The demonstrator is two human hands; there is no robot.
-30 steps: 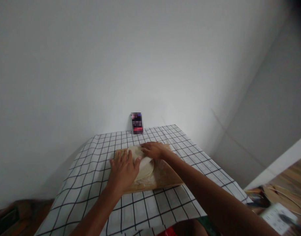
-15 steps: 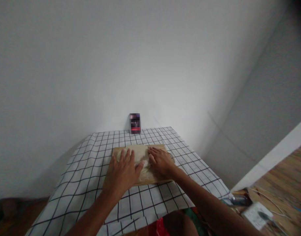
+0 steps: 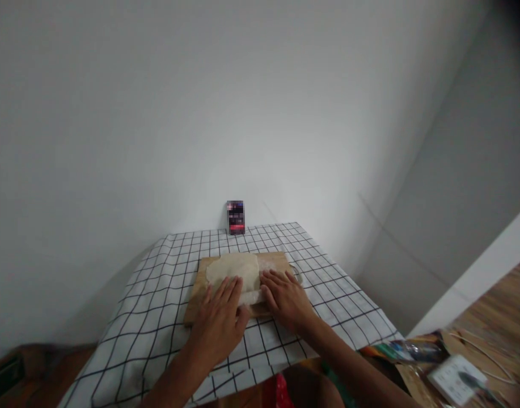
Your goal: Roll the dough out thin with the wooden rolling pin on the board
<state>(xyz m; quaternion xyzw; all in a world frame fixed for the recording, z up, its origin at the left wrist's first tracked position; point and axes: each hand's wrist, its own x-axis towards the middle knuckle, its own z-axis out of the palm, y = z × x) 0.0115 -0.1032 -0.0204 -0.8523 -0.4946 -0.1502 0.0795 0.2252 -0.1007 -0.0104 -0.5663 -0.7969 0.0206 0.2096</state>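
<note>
A flat sheet of pale dough [image 3: 233, 266] lies on a wooden board [image 3: 194, 306]. My left hand [image 3: 220, 320] rests on the near left part of the dough, fingers stretched forward and thumb apart. My right hand [image 3: 288, 300] lies at the right edge of the dough, fingers extended over the board. Along the near side of the sheet, a whitish strip shows between the hands; whether it is a folded edge I cannot tell. Both palms hide part of the board's front edge.
A black-and-white checked cloth [image 3: 149, 306] covers the table. At the back, a small dark blurred-out object [image 3: 236, 217] leans against the white wall [image 3: 260, 113]. Low on the right are a power strip [image 3: 455, 378] with a plug in it and a pale cable [image 3: 483, 354].
Both hands have drawn back towards me, the left more clearly, uncovering more of the dough's far part. The view has shifted slightly.
</note>
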